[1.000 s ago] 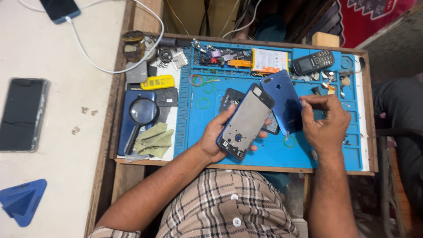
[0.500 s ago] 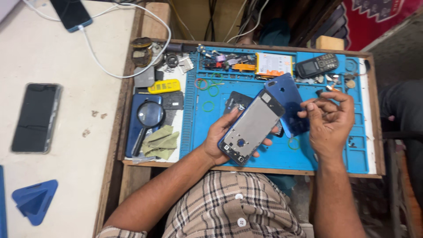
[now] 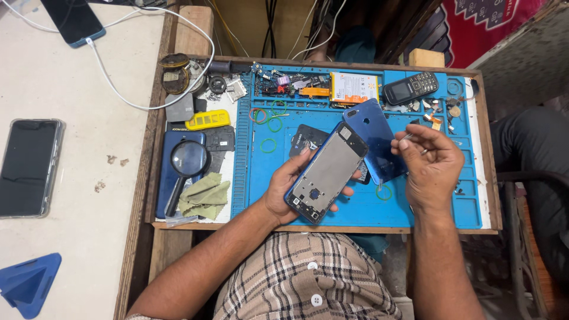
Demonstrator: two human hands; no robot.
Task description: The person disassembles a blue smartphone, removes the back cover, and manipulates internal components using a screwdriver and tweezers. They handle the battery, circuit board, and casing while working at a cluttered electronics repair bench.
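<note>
Since 0.5 s ago the right hand [image 3: 431,163] has lifted slightly, pinching 1 small metal part. Left hand [image 3: 296,189] cradles the opened phone frame [image 3: 326,173] over the blue mat [image 3: 355,210]; it looks light, stiff, fragile, best held by its edges.

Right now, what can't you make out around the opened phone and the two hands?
Head view only:
- Thin tool in the right hand: too small, mostly hidden by the fingers.
- Far face of the opened phone frame: turned away, left hand behind it.
- Blue back cover: lower end hidden behind the frame.
- Small parts: too small.
</note>
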